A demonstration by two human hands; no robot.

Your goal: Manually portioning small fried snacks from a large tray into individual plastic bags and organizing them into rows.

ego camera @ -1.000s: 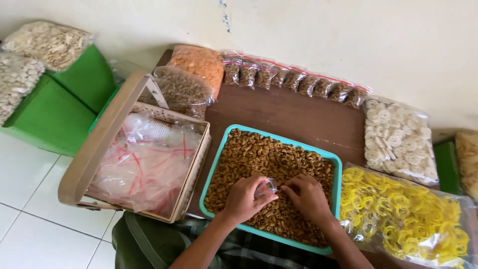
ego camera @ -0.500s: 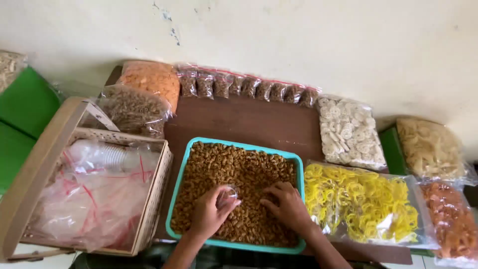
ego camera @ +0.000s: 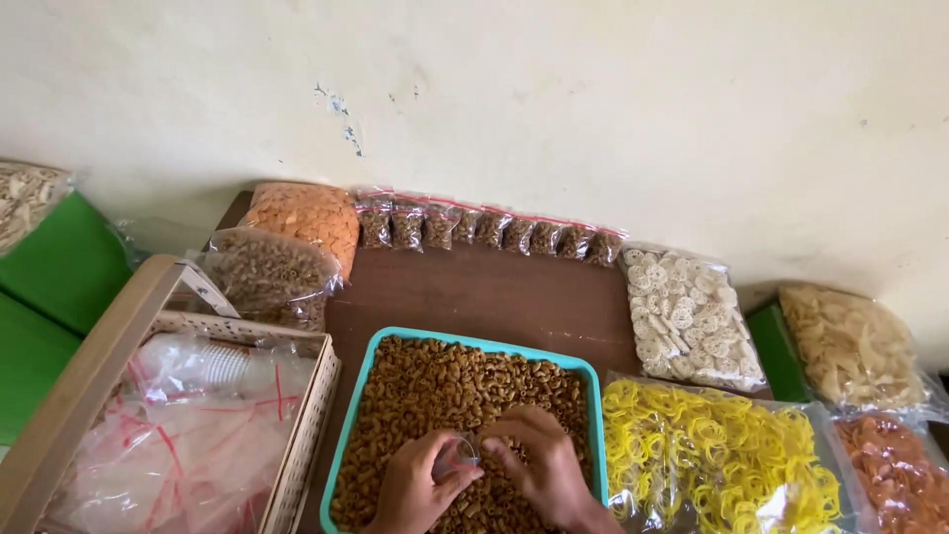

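A teal tray [ego camera: 366,386] full of small brown curled snacks [ego camera: 435,386] sits on a dark wooden table [ego camera: 494,297]. My left hand [ego camera: 410,489] and my right hand [ego camera: 539,465] rest on the snacks at the tray's near edge. Between them they pinch a small clear plastic bag [ego camera: 463,453]; the left hand holds it, and the right hand's fingertips touch its mouth. What is inside the bag cannot be made out.
A beige basket [ego camera: 306,425] of clear red-striped bags stands left of the tray. Bagged snacks surround it: brown and orange at the back left [ego camera: 287,247], a row of small filled packets [ego camera: 484,229] by the wall, white [ego camera: 687,316], yellow [ego camera: 712,455], pale and orange at the right. Green boxes [ego camera: 49,287] at the far left.
The view has swung right and tilted up, showing more wall and the bags at the right. Both hands stay together on the snacks around the small bag.
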